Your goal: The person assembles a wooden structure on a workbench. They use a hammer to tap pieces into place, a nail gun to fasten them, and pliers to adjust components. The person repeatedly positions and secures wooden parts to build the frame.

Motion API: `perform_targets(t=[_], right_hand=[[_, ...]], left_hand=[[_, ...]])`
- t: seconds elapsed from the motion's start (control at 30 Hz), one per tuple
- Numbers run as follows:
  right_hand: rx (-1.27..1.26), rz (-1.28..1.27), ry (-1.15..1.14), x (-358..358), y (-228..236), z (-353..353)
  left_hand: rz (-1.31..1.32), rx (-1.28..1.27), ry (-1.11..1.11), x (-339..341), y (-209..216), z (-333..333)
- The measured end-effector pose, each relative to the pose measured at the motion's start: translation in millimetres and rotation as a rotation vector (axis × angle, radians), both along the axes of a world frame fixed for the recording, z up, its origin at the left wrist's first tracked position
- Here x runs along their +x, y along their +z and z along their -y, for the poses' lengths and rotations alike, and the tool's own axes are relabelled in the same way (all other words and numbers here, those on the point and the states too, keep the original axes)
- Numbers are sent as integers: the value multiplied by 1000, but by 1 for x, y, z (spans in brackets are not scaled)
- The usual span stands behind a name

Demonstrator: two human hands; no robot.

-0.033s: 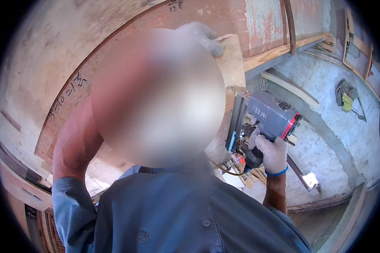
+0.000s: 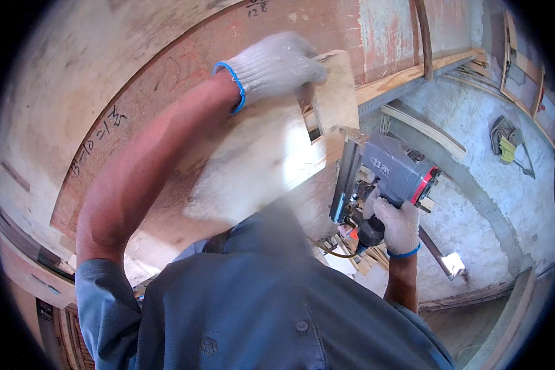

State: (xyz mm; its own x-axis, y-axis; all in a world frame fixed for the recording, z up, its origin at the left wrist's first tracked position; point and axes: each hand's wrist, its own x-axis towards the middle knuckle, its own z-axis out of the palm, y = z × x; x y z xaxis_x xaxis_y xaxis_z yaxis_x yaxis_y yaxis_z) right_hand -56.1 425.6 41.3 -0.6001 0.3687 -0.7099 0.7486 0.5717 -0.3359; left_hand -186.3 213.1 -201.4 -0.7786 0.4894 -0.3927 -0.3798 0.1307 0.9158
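My left hand [image 2: 287, 65], in a white knitted glove with a blue cuff, is bent over a pale plywood panel [image 2: 253, 166] near its far end, fingers curled against it. Beside those fingers, a narrow rectangular cutout goes through the panel. My right hand [image 2: 398, 223], gloved alike, is wrapped round the black handle of a grey nail gun [image 2: 394, 163] with a red band. The gun's nose is at the panel's right edge; whether it presses on the wood I cannot tell. A thin yellowish air hose [image 2: 333, 251] runs from the handle.
A large reddish-brown board [image 2: 105, 148] with handwritten marks lies under the panel. A long wooden strip [image 2: 407, 77] and a dark upright bar [image 2: 423, 37] are at the far right. Scrap wood [image 2: 370, 262] lies below the gun. A dark bag [image 2: 509, 139] hangs on the pale wall.
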Motion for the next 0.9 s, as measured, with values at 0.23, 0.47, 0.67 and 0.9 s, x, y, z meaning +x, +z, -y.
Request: perform_targets(t=[0.23,0.47,0.67,0.9], right_hand=[[60,-93,-79,2,-1,-7],[27,-97,-72,5,-11,-26],[20,-106,-110,12,-15,-27],[72,-64,-193,20,-4,-13]], left_hand=[[-96,-28,-93,-4,16,6],[-346,-167,-200,4,43,2],[-313,-222,-204,11,52,-2],[-187,-205,-163,9,49,-4]])
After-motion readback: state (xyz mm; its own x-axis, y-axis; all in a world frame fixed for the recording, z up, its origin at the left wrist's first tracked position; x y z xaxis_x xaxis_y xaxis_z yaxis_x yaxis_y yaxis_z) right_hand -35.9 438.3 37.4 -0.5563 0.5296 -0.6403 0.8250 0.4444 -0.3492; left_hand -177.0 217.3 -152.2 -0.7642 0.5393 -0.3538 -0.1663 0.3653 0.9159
